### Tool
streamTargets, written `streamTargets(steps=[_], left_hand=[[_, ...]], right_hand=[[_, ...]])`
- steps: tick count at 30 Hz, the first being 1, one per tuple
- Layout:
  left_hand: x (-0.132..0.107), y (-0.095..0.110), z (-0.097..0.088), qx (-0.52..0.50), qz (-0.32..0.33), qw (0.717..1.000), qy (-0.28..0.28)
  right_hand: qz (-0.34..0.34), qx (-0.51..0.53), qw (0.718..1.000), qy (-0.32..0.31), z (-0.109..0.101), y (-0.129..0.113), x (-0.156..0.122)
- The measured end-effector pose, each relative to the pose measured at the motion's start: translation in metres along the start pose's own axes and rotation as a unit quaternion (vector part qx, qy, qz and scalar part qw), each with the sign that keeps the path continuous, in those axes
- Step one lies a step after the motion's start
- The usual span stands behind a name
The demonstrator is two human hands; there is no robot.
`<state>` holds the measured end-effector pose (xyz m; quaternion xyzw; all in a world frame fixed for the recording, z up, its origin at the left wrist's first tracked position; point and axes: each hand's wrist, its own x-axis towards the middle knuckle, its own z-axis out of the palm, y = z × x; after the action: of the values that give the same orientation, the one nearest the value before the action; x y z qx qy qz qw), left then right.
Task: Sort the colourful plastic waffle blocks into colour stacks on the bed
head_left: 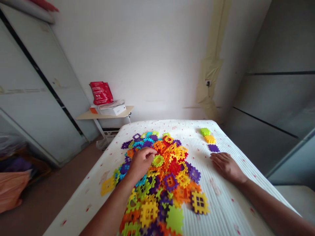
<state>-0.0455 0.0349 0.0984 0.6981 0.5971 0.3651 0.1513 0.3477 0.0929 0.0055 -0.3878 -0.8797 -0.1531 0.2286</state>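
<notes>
My left hand [142, 161] is over the middle of a heap of colourful plastic interlocking pieces [174, 167]. Its fingers are curled towards the thumb, and whatever they may hold is hidden. Just right of the fingertips is a light green ring-shaped piece [157, 160]. My right hand [226, 166] lies palm down on the bed, fingers stretched out. Close beyond its fingertips sits a purple square piece [213, 148]. Farther back in the same row are a yellow-orange piece [210, 139] and a green one [205, 131], each looking like a small stack.
The pieces lie on a white bed cover [194, 131] with small red marks. Behind it on the left, a small table [85, 115] bears a white box [115, 110] and a red bag [101, 93]. Grey cabinets [275, 98] flank the right side; a wall is behind.
</notes>
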Motion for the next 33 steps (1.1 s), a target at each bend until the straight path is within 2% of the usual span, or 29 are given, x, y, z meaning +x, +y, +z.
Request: streamTargets(steps=[2, 8, 12, 17, 22, 29, 33], left_hand=[[0.027, -0.002, 0.001, 0.077, -0.025, 0.996, -0.027], [0.119, -0.026, 0.023, 0.167, -0.091, 0.980, -0.049], [0.155, -0.043, 0.041, 0.230, -0.161, 0.958, -0.062], [0.169, -0.053, 0.062, 0.303, -0.238, 0.921, -0.063], [0.176, -0.056, 0.077, 0.353, -0.250, 0.900, -0.049], [0.180, -0.064, 0.076, 0.373, -0.253, 0.891, -0.056], [0.176, -0.062, 0.073, 0.377, -0.247, 0.891, -0.063]], right_hand=[[0.005, 0.003, 1.000, 0.011, 0.004, -0.003, -0.001], [0.016, 0.020, 1.000, -0.008, 0.009, -0.013, 0.014], [0.018, 0.028, 0.999, -0.009, 0.007, -0.016, 0.015], [0.024, 0.031, 0.999, -0.018, 0.007, -0.018, 0.016], [0.030, 0.034, 0.999, -0.030, 0.008, -0.018, 0.016], [0.048, 0.031, 0.997, -0.057, 0.010, -0.018, 0.017], [0.049, 0.027, 0.997, -0.056, 0.009, -0.019, 0.017]])
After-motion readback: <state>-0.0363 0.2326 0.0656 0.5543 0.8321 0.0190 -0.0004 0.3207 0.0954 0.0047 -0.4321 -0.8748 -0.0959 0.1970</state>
